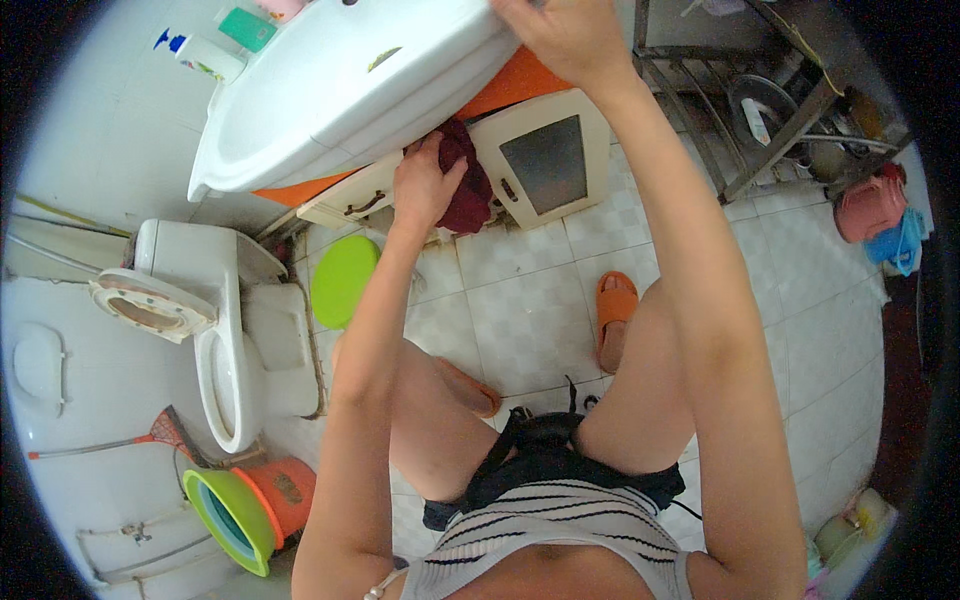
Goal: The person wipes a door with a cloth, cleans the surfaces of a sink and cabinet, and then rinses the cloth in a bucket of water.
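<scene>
My left hand grips a dark red cloth just under the front edge of the white washbasin. The cloth hangs between the left cabinet door and the right cabinet door, which has a dark glass pane. My right hand rests on the basin's rim at the top; its fingertips are partly cut off by the frame, so its grip is unclear. A white pump bottle and a green container stand at the basin's far left.
A green round stool stands below the cabinet. A white toilet is at the left, with green and orange basins near it. A metal rack holding pans stands at the upper right, beside a pink container. Orange slippers are on the tiled floor.
</scene>
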### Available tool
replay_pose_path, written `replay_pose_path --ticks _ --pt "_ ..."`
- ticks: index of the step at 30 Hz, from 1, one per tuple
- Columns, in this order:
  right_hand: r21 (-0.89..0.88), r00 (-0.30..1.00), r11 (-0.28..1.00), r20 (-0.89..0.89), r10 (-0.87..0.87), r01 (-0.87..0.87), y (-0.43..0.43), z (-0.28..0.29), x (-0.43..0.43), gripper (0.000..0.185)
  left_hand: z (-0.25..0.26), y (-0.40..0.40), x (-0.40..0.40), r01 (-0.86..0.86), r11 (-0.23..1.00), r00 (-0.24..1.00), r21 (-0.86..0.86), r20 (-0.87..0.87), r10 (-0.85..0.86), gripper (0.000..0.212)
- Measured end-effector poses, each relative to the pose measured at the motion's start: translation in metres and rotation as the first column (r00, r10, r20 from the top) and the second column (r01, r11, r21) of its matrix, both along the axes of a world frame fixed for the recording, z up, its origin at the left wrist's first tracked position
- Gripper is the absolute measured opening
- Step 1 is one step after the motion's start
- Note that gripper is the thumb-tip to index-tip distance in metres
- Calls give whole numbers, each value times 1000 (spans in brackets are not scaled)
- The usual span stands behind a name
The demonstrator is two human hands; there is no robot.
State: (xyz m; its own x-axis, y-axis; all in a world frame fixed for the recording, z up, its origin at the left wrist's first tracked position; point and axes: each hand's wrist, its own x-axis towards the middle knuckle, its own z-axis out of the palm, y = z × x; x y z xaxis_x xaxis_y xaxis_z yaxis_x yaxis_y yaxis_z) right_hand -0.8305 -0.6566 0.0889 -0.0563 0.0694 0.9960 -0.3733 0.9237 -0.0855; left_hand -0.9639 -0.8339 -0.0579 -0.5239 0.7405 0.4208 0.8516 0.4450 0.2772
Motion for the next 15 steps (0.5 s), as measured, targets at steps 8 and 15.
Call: replay_pose_path --ticks 8,15 --pt "20 998 998 -34 53 -53 3 -11 -19 8 13 13 12 1 989 996 -146 -87 -14 45" --pt "-24 998 1000 -59 10 -12 -1 -12 -22 9 22 46 44 -10 975 985 -223 -168 -28 37"
